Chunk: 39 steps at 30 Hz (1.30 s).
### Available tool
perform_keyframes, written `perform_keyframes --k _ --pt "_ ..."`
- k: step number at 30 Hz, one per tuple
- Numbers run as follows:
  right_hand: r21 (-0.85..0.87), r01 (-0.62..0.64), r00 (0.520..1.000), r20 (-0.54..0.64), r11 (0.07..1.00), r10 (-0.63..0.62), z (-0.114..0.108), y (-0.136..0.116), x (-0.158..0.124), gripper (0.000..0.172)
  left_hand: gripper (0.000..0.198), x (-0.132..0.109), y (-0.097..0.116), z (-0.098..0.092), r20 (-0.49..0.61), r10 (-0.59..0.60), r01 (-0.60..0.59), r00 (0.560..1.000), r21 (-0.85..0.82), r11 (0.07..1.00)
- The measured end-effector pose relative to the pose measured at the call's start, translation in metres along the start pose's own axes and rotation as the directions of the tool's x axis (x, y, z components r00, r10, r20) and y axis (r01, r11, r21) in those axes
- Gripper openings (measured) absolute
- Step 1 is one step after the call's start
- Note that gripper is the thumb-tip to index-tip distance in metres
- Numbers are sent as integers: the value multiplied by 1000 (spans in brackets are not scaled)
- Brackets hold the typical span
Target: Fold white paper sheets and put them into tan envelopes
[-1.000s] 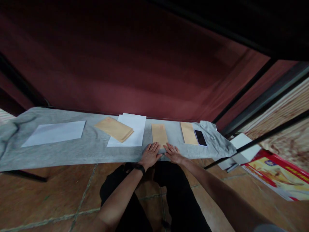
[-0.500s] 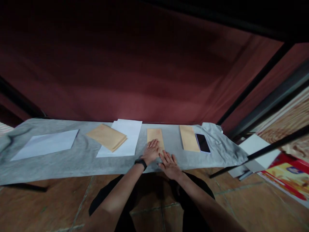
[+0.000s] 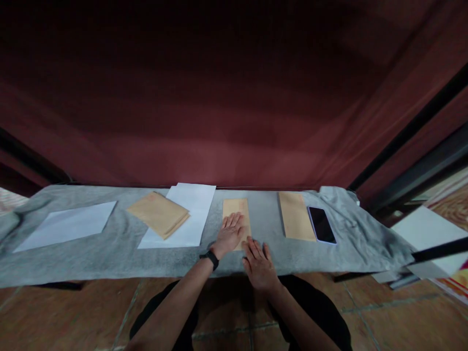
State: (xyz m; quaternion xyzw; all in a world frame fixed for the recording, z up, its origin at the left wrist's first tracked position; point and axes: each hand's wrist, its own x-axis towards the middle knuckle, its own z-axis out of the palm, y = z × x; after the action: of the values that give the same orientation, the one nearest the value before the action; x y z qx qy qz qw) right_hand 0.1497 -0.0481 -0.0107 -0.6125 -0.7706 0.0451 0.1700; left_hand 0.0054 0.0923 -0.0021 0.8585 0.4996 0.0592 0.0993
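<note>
A brown paper envelope (image 3: 236, 204) with faint red print lies upright before me on the grey cloth. My left hand (image 3: 229, 235), with a black band at the wrist, rests flat across the envelope's middle, fingers stretched out. My right hand (image 3: 260, 265) is open, palm down, with its fingertips at the envelope's lower right edge. The envelope's lower part is partly hidden under my left hand. To the left, a small stack of brown envelopes (image 3: 159, 212) overlaps white paper sheets (image 3: 193, 229). On the right lie more brown envelope paper (image 3: 297, 217) and a phone (image 3: 322, 225).
A grey cloth (image 3: 120, 258) covers the narrow table. White paper (image 3: 69, 226) lies at its far left. Behind stands a dark red panel (image 3: 234, 161), with a black metal bar (image 3: 402, 146) at the right. White boards (image 3: 435, 239) stand beyond the table's right end.
The view has shifted, so the phone and right-hand envelope appear farther right and lower. My left hand stays on the envelope and my right hand stays by its lower edge.
</note>
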Motion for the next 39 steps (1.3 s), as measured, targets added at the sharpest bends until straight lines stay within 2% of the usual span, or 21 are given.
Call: perform_keyframes --k 3,7,9,12,14,19,22,28,32,36,39 --pt "61 -13 1000 11 998 13 -3 4 11 45 54 -18 0 2 26 23 -22 999 -28 999" --pt "173 -62 998 3 983 63 -6 15 52 45 52 -33 11 9 -93 17 -13 996 48 999" --pt "195 -3 1000 -17 981 7 -4 18 78 50 53 -39 19 13 -141 56 -42 988 102 994" --pt "156 102 994 14 983 -105 4 16 108 51 53 -47 27 15 -177 150 -131 973 116 985" --pt "94 114 991 60 989 -120 11 14 121 50 53 -49 29 16 -206 181 -164 962 98 982" --pt "-37 57 988 144 998 -51 21 22 147 53 48 -50 24 14 -229 154 -148 961 44 988" --pt "-58 -6 989 149 998 14 23 34 159 57 54 -52 19 11 -207 116 -110 971 41 993" --pt "-104 -57 996 56 993 63 30 51 159 60 69 -59 2 10 -220 13 7 976 94 996" --pt "-138 -108 993 22 984 112 24 55 151 58 73 -64 -8 11 -242 -75 104 967 108 989" --pt "-112 -156 988 -29 981 154 15 34 127 59 70 -65 -9 13 -232 -98 125 968 105 987" --pt "-33 -24 1000 -4 999 24 15 3 101 61 65 -65 -5 15 -225 -54 80 973 109 991"
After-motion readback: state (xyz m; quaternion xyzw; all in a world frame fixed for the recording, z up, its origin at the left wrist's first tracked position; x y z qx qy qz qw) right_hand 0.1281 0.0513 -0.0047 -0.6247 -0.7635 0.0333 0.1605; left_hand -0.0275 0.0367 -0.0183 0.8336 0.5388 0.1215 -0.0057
